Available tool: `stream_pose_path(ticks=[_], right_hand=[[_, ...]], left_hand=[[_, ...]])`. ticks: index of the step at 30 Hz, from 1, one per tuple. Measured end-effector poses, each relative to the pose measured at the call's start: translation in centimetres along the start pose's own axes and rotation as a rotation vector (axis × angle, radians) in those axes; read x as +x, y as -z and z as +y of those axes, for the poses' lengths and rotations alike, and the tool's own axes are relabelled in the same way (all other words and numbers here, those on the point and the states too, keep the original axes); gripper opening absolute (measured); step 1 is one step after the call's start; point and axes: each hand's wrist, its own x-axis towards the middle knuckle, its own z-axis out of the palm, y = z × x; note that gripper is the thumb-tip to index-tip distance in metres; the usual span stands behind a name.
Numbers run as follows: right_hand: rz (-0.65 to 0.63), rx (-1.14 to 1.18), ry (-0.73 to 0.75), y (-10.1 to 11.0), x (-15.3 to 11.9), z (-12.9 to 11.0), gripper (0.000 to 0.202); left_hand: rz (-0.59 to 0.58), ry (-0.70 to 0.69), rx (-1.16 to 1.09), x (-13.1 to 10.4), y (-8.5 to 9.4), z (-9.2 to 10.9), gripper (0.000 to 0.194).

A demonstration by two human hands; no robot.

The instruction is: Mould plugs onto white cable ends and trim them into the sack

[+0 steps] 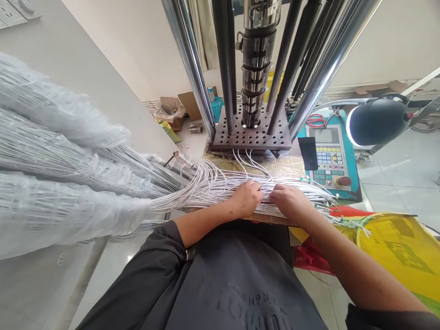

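Note:
A thick layer of white cables (213,195) runs from left to right across the bench just in front of me. My left hand (248,198) rests on the cables, its fingers curled closed around white cable at the near side. A small gap to the right, my right hand (290,201) is also closed, fingers pinched on white cable. How many strands each hand grips is hidden by the fingers. Past the hands, a few cables loop up under the perforated metal plate (252,145) of a machine. Small green pieces show at the cables' right ends.
Plastic-wrapped cable bundles (75,206) hang at the left. Chrome columns (335,55) flank the machine. A teal control panel (350,158) with red-handled pliers (316,120) stands right, below a black lamp (380,121). A yellow sack (398,247) lies near my right forearm.

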Motion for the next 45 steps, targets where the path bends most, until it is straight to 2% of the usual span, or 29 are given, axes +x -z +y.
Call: stream_pose_path(ticks=[2,4,7,10,12,13,15,19,24,28,31,34,36,39,41,43,45], right_hand=[[0.017,0.033,-0.017,0.3,-0.2,0.2,0.027],[0.099,0.094,-0.009,0.7,-1.2,0.5,0.026],[0.412,0.291,-0.072,1.1,-4.9,0.7,0.021],[0.797,0.444,-0.37,0.0,-10.6,0.3,0.015],[0.968,0.494,-0.617,-1.7,-14.2,-0.4,0.014],[1.011,0.528,-0.712,-2.7,-15.6,-0.9,0.015],[1.02,0.6,-0.811,-4.6,-17.7,-1.9,0.015],[1.012,0.684,-0.783,-6.5,-19.3,-3.6,0.012],[1.07,0.676,-0.701,-6.1,-20.1,-3.8,0.014],[1.058,0.653,-0.628,-5.7,-20.5,-3.3,0.017],[1.017,0.696,-0.574,-5.2,-20.4,-3.2,0.016],[1.037,0.715,-0.497,-4.8,-19.6,-3.6,0.015],[1.059,0.728,-0.412,-4.7,-18.6,-4.0,0.016],[1.018,0.794,-0.254,-4.7,-16.0,-4.6,0.022],[0.986,0.819,-0.142,-4.8,-13.8,-4.7,0.028],[0.939,0.793,-0.08,-5.0,-11.8,-4.6,0.034],[0.864,0.758,-0.089,-5.4,-10.3,-4.2,0.038]], left_hand=[[-0.037,-0.025,0.022,0.5,0.0,0.4,0.022],[-0.075,-0.065,0.035,0.7,0.2,0.6,0.018],[-0.114,-0.095,0.037,0.9,0.6,0.9,0.016],[-0.135,-0.111,0.06,1.2,0.7,1.4,0.018],[-0.141,-0.127,0.082,1.5,0.6,1.7,0.017],[-0.147,-0.132,0.092,1.7,0.5,1.8,0.016],[-0.165,-0.147,0.103,2.1,0.4,1.9,0.015],[-0.172,-0.146,0.058,2.6,0.9,1.7,0.017],[-0.213,-0.035,-0.088,3.2,2.9,1.9,0.027],[-0.315,0.088,-0.232,4.2,4.7,2.2,0.033],[-0.367,0.132,-0.277,4.8,5.8,2.2,0.035],[-0.324,0.116,-0.36,5.4,6.3,2.7,0.052],[-0.336,0.162,-0.533,6.1,6.1,3.5,0.063],[-0.498,0.3,-0.893,7.7,6.2,4.8,0.067],[-0.561,0.328,-1.028,8.5,7.4,5.0,0.063],[-0.508,0.317,-1.047,8.8,9.4,4.6,0.057],[-0.445,0.304,-1.017,8.5,11.6,4.1,0.053]])
